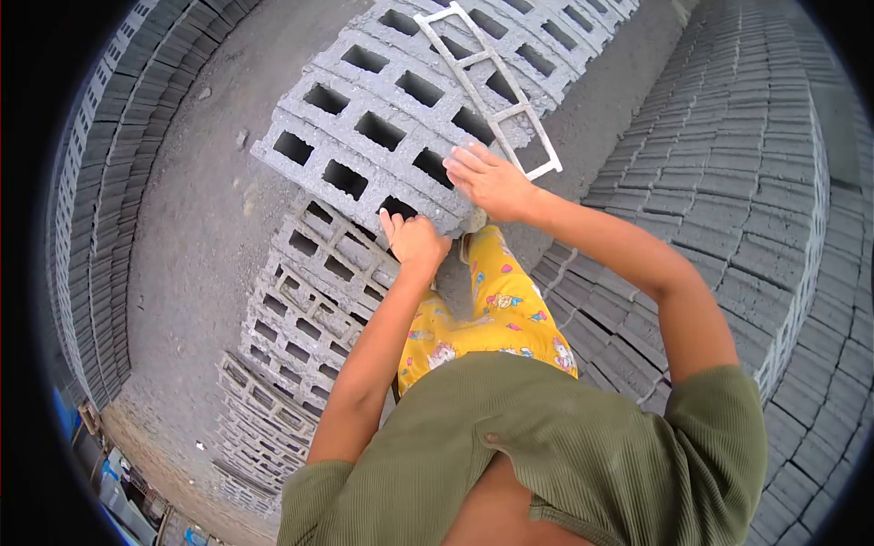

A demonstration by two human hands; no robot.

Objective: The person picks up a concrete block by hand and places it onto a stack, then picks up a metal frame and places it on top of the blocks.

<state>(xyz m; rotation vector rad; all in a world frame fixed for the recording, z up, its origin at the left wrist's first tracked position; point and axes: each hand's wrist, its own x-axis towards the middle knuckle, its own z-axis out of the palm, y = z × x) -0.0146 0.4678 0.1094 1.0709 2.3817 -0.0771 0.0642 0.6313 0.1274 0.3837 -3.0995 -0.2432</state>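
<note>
Hollow concrete blocks stand on edge in a tight row in front of me, holes facing up. At the near end block (pixel 371 195), my left hand (pixel 419 243) is closed over the edge, its fingertips at the rim of the last hole. My right hand (pixel 496 185) rests with fingers stretched out on the top of the row, beside another hole, and holds nothing. A pale ladder-shaped frame (pixel 508 113) lies across the blocks, just beyond my right hand.
More hollow blocks (pixel 282 320) stand in rows at my lower left. Tall stacks of grey blocks (pixel 701 182) rise close on the right, and another curved stack (pixel 105 182) stands at the left. Dusty ground (pixel 196 209) with small stones lies between.
</note>
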